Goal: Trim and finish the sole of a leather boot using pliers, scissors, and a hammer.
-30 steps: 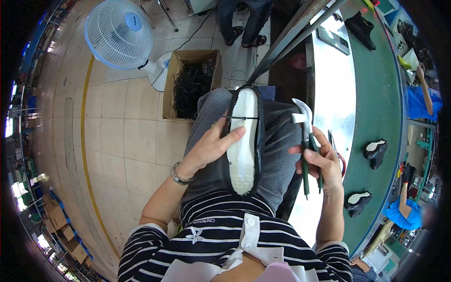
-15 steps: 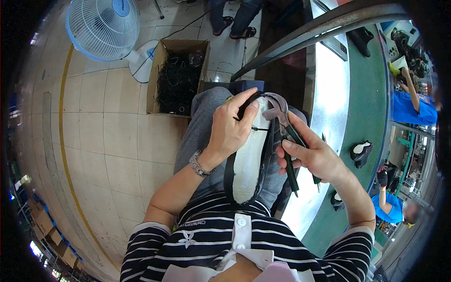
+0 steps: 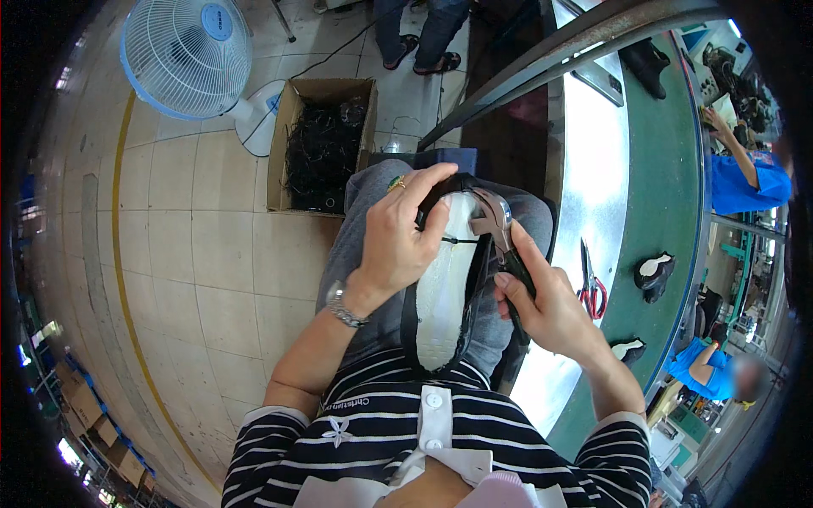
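A black shoe upper with a long white sole-side board [image 3: 440, 296] rests on my lap, its toe end pointing away from me. My left hand [image 3: 396, 241] grips the left side near the toe, with the thumb bent over the white surface. A thin dark tie crosses the board just below the thumb. In my right hand [image 3: 550, 309] is a pair of lasting pincers [image 3: 496, 222] with a broad metal head and dark handles. Their jaws sit at the right edge of the toe, on the black material. The fingers hide part of the handles.
Red-handled scissors [image 3: 594, 296] lie on the metal ledge [image 3: 542, 385] to my right. Beyond, a green bench [image 3: 650, 182] carries several dark shoes. A cardboard box [image 3: 279, 157] of black scraps and a fan [image 3: 190, 63] stand on the floor at left. Co-workers in blue [image 3: 745, 182] are at right.
The pincer handles have drawn together as my right hand closed. My left hand has slid slightly left and its fingers have shifted. The scissors, hidden before, now show.
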